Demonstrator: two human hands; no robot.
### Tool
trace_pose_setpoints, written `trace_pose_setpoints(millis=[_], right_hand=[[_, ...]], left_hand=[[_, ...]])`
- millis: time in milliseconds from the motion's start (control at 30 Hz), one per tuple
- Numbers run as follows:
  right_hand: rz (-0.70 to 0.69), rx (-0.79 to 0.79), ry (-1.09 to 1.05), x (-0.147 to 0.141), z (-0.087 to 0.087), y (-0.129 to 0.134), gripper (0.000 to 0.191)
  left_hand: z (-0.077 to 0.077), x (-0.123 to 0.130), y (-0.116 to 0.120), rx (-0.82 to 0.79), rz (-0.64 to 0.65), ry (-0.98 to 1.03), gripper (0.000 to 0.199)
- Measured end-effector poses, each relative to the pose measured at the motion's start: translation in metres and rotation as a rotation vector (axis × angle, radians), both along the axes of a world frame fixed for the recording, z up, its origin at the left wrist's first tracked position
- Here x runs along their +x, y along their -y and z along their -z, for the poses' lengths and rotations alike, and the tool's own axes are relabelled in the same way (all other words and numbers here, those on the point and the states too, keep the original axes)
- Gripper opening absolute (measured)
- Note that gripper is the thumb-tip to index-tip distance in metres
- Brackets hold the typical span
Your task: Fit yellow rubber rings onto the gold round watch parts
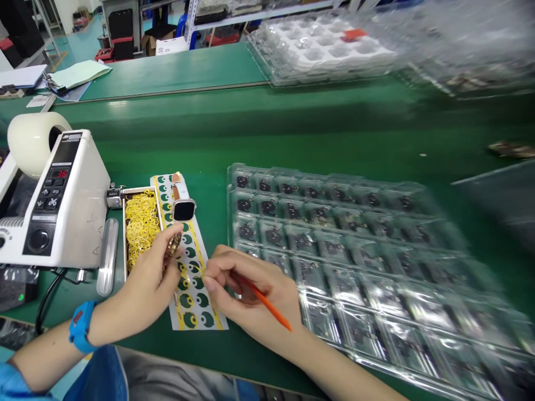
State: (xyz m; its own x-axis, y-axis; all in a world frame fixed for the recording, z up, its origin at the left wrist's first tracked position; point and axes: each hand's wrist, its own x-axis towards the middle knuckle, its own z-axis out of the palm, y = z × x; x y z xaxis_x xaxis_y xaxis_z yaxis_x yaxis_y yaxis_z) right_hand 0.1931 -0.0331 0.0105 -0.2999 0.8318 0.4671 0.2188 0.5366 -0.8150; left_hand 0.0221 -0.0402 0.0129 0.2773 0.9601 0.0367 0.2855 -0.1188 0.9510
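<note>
My left hand pinches a small brass-coloured metal part between thumb and fingers. Closed round a slim orange stick-like tool, my right hand is just to the right; the tool's tapered rear end points down and right, and its working tip is hidden. Below both hands lies a white adhesive sheet with curved cut-outs and yellow pieces. A smartwatch rests on its upper part. Left of the sheet, a shallow box holds many small yellow ring-like pieces.
A white tape dispenser with a large tape roll stands at left, a clear plastic strip beside it. On the right, a clear blister tray holds dark parts in rows. More plastic trays sit on the raised back ledge.
</note>
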Motion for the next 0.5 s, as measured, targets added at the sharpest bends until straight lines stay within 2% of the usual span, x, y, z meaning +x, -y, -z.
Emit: trace_pose_setpoints(millis=[133, 200, 300, 367, 500], right_hand=[[-0.009, 0.118, 0.077, -0.004, 0.006, 0.006, 0.014], [-0.03, 0.284, 0.231, -0.009, 0.013, 0.008, 0.016], [-0.032, 0.522, 0.48, -0.014, 0.022, 0.008, 0.031], [-0.002, 0.545, 0.527, -0.014, 0.026, 0.007, 0.033], [0.065, 0.482, 0.447, -0.011, 0.027, 0.006, 0.021]], left_hand=[[-0.004, -0.012, -0.01, 0.171, -0.193, 0.099, 0.042], [-0.009, -0.017, -0.014, 0.237, -0.277, 0.156, 0.039], [-0.013, -0.02, -0.016, 0.26, -0.289, 0.195, 0.038], [-0.013, -0.02, -0.016, 0.246, -0.276, 0.189, 0.039], [-0.009, -0.02, -0.017, 0.239, -0.295, 0.165, 0.04]])
